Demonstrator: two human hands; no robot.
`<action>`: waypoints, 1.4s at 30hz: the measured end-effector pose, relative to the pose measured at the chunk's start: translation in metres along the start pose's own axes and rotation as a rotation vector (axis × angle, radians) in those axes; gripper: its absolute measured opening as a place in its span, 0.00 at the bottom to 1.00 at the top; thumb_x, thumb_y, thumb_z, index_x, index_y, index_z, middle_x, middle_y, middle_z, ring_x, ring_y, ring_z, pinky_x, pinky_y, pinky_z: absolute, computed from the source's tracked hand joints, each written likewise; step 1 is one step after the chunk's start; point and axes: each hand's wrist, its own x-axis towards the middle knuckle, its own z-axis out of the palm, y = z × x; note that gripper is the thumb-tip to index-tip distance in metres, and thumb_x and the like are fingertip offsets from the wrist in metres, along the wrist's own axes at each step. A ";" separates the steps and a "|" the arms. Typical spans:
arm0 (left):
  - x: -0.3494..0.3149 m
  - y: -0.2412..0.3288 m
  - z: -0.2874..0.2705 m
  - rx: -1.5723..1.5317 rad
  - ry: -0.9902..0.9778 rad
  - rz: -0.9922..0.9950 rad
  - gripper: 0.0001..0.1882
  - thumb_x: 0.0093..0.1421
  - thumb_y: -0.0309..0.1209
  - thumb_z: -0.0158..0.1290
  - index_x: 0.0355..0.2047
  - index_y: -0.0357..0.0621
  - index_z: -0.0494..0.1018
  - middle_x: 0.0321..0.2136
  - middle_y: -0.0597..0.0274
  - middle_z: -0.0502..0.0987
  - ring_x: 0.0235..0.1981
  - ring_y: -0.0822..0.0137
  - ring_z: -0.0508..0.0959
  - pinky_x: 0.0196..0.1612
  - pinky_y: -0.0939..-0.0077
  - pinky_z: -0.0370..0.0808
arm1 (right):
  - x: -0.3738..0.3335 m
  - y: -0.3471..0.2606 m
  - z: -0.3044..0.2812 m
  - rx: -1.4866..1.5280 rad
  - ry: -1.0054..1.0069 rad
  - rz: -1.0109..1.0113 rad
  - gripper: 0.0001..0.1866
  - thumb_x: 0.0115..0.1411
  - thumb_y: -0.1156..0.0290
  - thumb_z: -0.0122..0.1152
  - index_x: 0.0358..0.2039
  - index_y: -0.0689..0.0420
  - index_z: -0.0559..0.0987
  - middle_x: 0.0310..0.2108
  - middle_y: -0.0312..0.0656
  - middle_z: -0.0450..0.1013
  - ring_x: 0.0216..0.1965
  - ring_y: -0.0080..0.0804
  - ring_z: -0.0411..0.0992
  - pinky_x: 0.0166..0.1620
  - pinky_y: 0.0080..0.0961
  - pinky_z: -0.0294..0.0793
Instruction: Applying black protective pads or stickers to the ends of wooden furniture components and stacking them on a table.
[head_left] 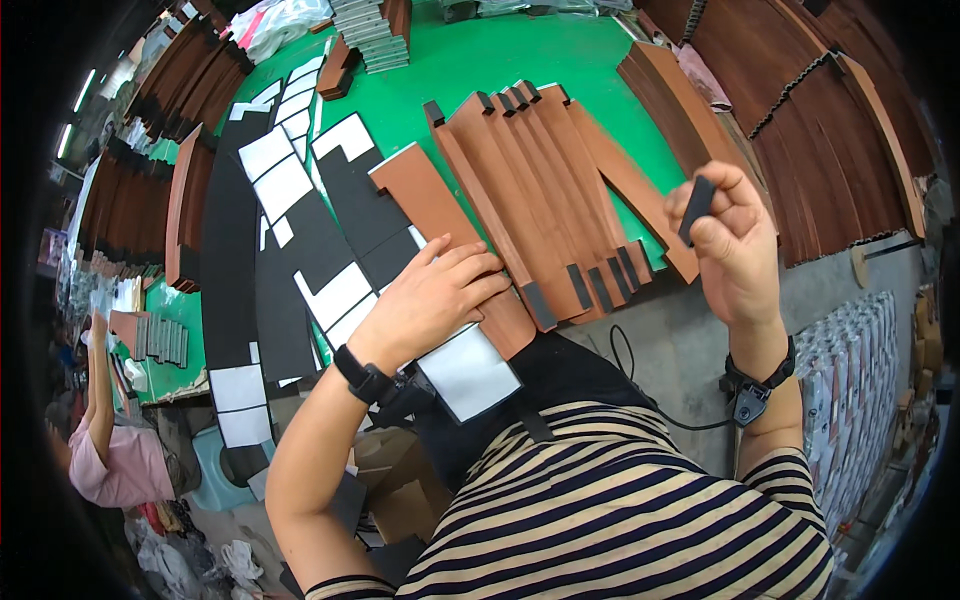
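My right hand [735, 235] is raised at the right, pinching a small black strip [696, 212] between thumb and fingers. My left hand [435, 295] lies with its fingers stretched out across a reddish-brown panel [420, 185], which rests on the green table in front of me. Beside that panel, to the right, several long brown boards [530, 200] lie side by side, with short black pieces on their near and far ends. Under my left wrist is a black sheet with white backing [468, 375], partly hidden by the wrist.
Black sheets with white pieces [285, 175] spread over the table's left side. Stacked brown panels [820, 150] stand at the right, and more stacks [120, 210] at the far left. A person in a pink top [120, 460] is at the left. A cable [690, 425] hangs near my right wrist.
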 end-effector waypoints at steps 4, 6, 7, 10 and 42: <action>0.011 -0.015 -0.005 0.035 -0.023 0.209 0.24 0.53 0.37 0.60 0.50 0.49 0.73 0.53 0.63 0.72 0.60 0.60 0.68 0.62 0.61 0.65 | -0.014 0.014 0.025 -0.132 -0.136 0.078 0.17 0.54 0.82 0.69 0.42 0.61 0.73 0.38 0.36 0.73 0.36 0.19 0.70 0.41 0.18 0.71; 0.009 -0.021 0.000 0.112 0.017 0.272 0.22 0.54 0.37 0.59 0.49 0.48 0.73 0.52 0.62 0.73 0.59 0.59 0.69 0.61 0.62 0.67 | -0.020 0.022 0.039 -0.276 -0.215 0.056 0.16 0.54 0.82 0.70 0.41 0.61 0.74 0.38 0.35 0.72 0.33 0.16 0.70 0.38 0.16 0.70; 0.008 -0.024 0.004 0.188 0.057 0.348 0.20 0.55 0.37 0.58 0.47 0.48 0.73 0.52 0.61 0.73 0.58 0.58 0.70 0.59 0.63 0.69 | -0.021 0.023 0.047 -0.333 -0.223 0.108 0.15 0.54 0.80 0.70 0.40 0.61 0.75 0.35 0.34 0.73 0.32 0.15 0.70 0.35 0.14 0.70; 0.008 -0.028 0.010 0.241 0.188 0.436 0.14 0.56 0.35 0.56 0.43 0.47 0.74 0.46 0.58 0.76 0.52 0.58 0.76 0.54 0.64 0.73 | -0.025 0.035 0.058 -0.551 -0.282 0.102 0.13 0.52 0.76 0.73 0.37 0.62 0.78 0.30 0.34 0.73 0.29 0.16 0.71 0.32 0.15 0.71; 0.014 -0.032 0.027 -0.039 0.374 0.313 0.17 0.59 0.50 0.51 0.34 0.49 0.73 0.31 0.66 0.72 0.41 0.62 0.75 0.58 0.62 0.69 | -0.039 0.058 0.091 -1.132 -0.463 -0.213 0.13 0.46 0.81 0.71 0.31 0.63 0.75 0.33 0.47 0.71 0.34 0.45 0.74 0.36 0.34 0.75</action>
